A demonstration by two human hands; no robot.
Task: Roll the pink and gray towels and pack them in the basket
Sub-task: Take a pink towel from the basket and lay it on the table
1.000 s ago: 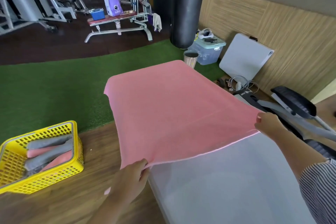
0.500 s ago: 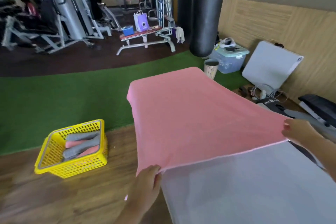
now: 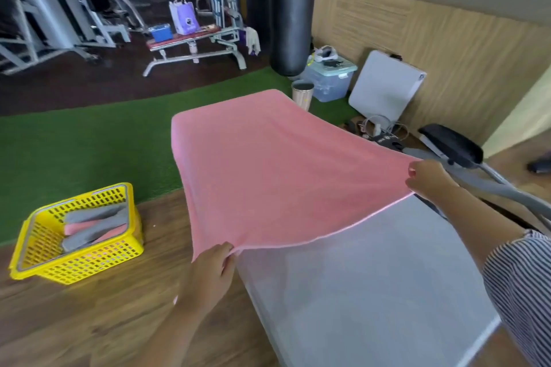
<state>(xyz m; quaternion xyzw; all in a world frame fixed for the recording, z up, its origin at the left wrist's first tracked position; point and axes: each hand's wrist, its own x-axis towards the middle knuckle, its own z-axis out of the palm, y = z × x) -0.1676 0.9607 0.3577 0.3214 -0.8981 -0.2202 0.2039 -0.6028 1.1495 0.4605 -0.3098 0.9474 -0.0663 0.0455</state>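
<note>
Both hands — left (image 3: 208, 274), right (image 3: 429, 177) — pinching pink towel (image 3: 277, 170) near corners, lengthwise away.

Left hand (image 3: 208, 274): bare, forearm uncovered. Right hand (image 3: 429, 177): bare; red polish on one nail. Sleeve (image 3: 524, 286) on right arm: short, dark-and-white narrow stripes.

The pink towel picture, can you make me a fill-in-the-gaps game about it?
1. The pink towel is spread over a ____ table.
2. The left hand and the right hand each pinch a near ____ of the towel.
3. The rolled towels already packed lie in a ____ basket.
4. The basket stands on the wooden ____.

Missing words: white; corner; yellow; floor
</note>
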